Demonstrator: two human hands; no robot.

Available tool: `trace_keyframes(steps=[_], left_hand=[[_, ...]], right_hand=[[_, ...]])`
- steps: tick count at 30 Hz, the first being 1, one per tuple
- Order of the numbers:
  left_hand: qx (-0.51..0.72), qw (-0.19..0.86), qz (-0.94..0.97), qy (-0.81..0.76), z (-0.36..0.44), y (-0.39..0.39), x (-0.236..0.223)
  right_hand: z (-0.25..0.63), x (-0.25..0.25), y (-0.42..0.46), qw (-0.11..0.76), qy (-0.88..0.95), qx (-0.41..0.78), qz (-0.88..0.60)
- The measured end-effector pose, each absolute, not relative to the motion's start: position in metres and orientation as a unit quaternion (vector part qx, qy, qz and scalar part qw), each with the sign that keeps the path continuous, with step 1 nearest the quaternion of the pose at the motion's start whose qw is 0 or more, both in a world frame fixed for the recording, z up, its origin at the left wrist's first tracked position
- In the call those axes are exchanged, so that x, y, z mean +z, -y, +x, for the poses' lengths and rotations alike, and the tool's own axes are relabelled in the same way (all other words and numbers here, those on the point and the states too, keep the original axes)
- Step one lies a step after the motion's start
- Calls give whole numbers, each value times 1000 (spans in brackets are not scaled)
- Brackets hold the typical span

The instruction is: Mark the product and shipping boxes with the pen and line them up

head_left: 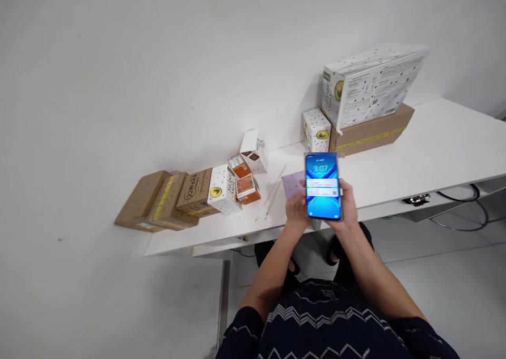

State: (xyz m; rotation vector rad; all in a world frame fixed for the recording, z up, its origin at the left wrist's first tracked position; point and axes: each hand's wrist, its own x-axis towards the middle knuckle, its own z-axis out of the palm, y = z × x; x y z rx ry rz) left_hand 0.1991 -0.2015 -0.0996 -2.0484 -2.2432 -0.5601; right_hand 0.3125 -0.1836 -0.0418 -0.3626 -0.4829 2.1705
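A smartphone [323, 206] is held upright in front of me, its lit blue lock screen facing me. My right hand [348, 207] is closed around its right side. At the opposite edge, my left hand [296, 210] has its fingers curled against the phone. The fingers behind the phone are hidden. Just beyond my left hand, a light purple dotted sheet or box [291, 182] shows on the white table [272, 211], partly covered by the hand and phone. A thin, pale, stick-like strip [275, 191] lies left of it.
Several brown cartons [193, 193] and a white avocado-print box [224, 190] line the table's left end. Small orange boxes [248, 188] and a white box [255, 151] adjoin them. At back right, a large white box [375, 93] rests on a brown carton [369, 135], beside a small avocado box [317, 129].
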Motion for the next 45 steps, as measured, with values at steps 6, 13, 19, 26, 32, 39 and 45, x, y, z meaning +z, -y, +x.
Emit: trace_keyframes(steps=[6,13,19,26,32,39,45], left_hand=[[-201,145,-680,690,202,203,-105],[-191,152,-683,688,202,207,-101],[-182,144,-689,686,205,211,-95],[-168,151,-688,690,190,208,-92],[-150,184,-644,728,133,196,-93],[-137,135,-635,748,84,172,-92],[-178,148,-632,739,97,156,-94]], right_hand=[[373,-74,136,549,424,506,-512],[404,-129,100,269,671,19,-691],[407,-148,85,165,696,-7,-699],[410,-151,83,217,681,0,-699],[394,-146,93,348,741,23,-574],[357,-163,103,466,739,112,-474],[356,-182,100,514,666,183,-509]])
